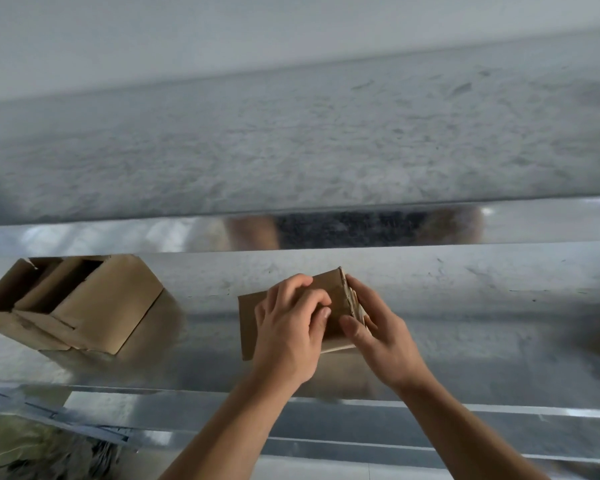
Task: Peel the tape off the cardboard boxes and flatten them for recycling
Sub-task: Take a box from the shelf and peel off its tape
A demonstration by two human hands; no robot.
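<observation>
Evidently gripped box [248,327] by its end in right hand [378,330], left hand [288,334] curled, picking at top; risked tearing cardboard, skidding on slick table [465,323].

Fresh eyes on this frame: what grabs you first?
Dead centre, the person's left grip and right grip hold a small box at the shiny metal table, with the right one wrapped round the box's right end. At the left lies a bigger box, set at an angle, its flaps open.

Single head view, steeply downward, close above metal bench [465,323]
</observation>
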